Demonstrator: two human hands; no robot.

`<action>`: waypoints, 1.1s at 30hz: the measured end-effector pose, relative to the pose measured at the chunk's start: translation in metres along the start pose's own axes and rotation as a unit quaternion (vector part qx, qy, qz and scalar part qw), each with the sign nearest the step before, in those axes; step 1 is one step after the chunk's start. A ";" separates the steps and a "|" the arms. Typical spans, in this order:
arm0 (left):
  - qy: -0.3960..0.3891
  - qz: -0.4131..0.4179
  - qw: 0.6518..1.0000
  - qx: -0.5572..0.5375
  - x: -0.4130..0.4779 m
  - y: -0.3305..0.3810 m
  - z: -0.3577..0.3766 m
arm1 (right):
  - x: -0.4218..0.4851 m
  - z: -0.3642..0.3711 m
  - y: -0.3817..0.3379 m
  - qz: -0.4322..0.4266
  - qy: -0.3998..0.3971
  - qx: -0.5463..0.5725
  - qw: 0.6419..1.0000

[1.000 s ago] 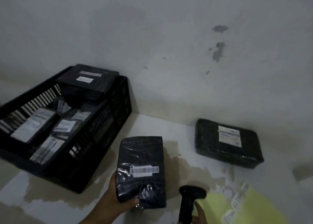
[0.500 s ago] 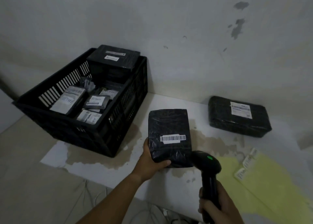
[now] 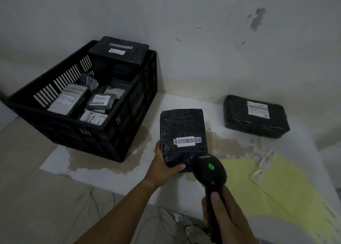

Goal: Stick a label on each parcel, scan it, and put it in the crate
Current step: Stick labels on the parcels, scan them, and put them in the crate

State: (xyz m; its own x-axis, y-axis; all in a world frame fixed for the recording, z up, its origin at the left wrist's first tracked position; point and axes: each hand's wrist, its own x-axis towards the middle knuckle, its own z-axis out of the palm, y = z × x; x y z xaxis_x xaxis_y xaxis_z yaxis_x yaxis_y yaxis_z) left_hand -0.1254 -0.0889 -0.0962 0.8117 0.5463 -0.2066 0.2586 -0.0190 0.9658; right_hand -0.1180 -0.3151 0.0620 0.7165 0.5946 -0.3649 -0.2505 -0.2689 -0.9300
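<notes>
My left hand (image 3: pixel 164 167) grips the near end of a black wrapped parcel (image 3: pixel 182 127) with a white barcode label (image 3: pixel 187 141) on top, held over the white table. My right hand (image 3: pixel 224 218) grips the handle of a black barcode scanner (image 3: pixel 209 170), its head close to the parcel's near right corner, a green light lit on it. A black slatted crate (image 3: pixel 118 125) stands at the left, holding several labelled parcels, one large parcel (image 3: pixel 118 53) propped at its back. A second black parcel (image 3: pixel 255 116) with a white label lies on the table at the right.
A yellow sheet (image 3: pixel 284 190) with handwritten white labels (image 3: pixel 263 167) lies on the table at the right. The wall rises close behind the table. White cables (image 3: pixel 166 223) trail on the floor below the table's front edge. The tabletop (image 3: pixel 110 175) is stained and peeling.
My right hand has raised the scanner up to the parcel's near end and its green light has come on. My left hand holds the parcel as before; the view has shifted down and left.
</notes>
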 end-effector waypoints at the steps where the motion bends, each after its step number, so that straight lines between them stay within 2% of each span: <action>1: 0.003 0.001 1.000 0.001 0.001 -0.001 0.000 | -0.001 0.002 -0.002 -0.017 0.000 0.003 1.000; 5: 0.009 0.004 1.000 0.011 0.001 -0.004 0.001 | 0.001 0.005 0.001 -0.031 0.022 -0.008 0.999; 9: 0.013 0.008 1.000 0.013 0.002 -0.007 0.003 | 0.004 0.008 0.002 -0.062 0.011 -0.042 0.997; 33: 0.004 0.005 1.000 0.002 0.007 -0.006 0.000 | -0.004 0.012 0.006 -0.074 0.011 -0.085 0.994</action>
State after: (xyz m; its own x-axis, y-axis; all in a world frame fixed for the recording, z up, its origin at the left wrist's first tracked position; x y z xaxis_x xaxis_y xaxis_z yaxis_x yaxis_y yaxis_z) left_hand -0.1209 -0.0849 -0.1040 0.8102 0.5527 -0.1952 0.2522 -0.0280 0.9673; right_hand -0.1301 -0.3105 0.0579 0.7516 0.6211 -0.2220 -0.0290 -0.3052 -0.9518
